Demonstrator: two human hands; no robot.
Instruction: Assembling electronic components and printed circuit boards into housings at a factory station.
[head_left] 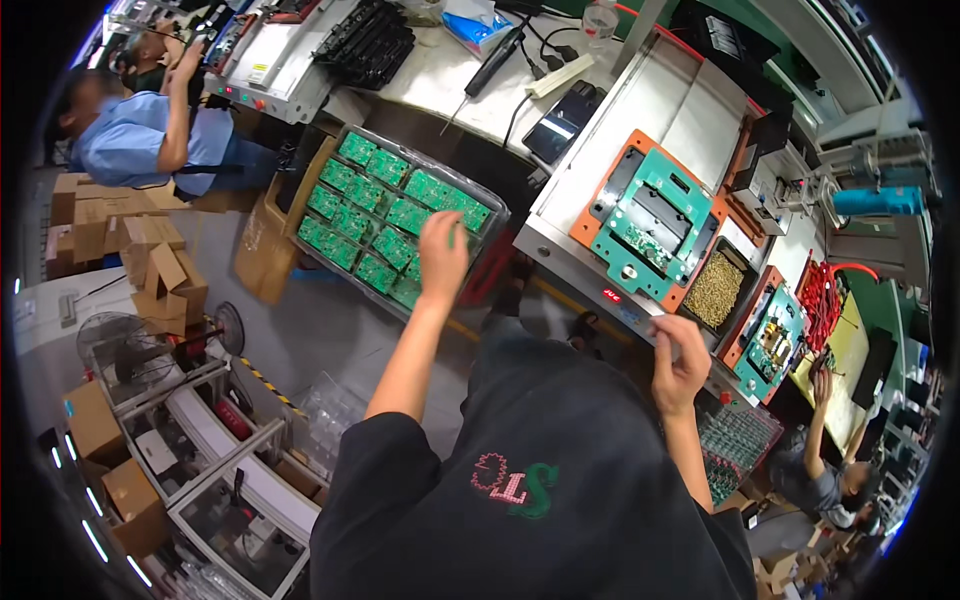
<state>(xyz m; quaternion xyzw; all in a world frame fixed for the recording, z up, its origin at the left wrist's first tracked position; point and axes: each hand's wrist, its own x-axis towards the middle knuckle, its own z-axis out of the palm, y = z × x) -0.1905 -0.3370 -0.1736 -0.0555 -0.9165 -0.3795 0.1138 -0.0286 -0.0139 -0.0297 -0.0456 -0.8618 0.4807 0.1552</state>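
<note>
My left hand [443, 258] is over the right side of a clear plastic tray [487, 243] that holds rows of green circuit boards [352, 220]. Its fingers are bent with the thumb apart, close to the boards; I see nothing held in it. At the bench's front edge is my right hand [682, 368], fingers curled and thumb near the index fingertip. Anything in that pinch is too small to make out. Beyond it, a green fixture plate [615, 262] with a circuit board [640, 242] set in it lies on an orange base [590, 222].
Right of the fixture stands a bin of small brass-coloured parts [714, 290], then a second green fixture [768, 350] and red wires [817, 300]. An electric screwdriver [495, 62] and a phone [563, 122] lie farther back. Co-workers are at far left and lower right; cardboard boxes [160, 265] stand left.
</note>
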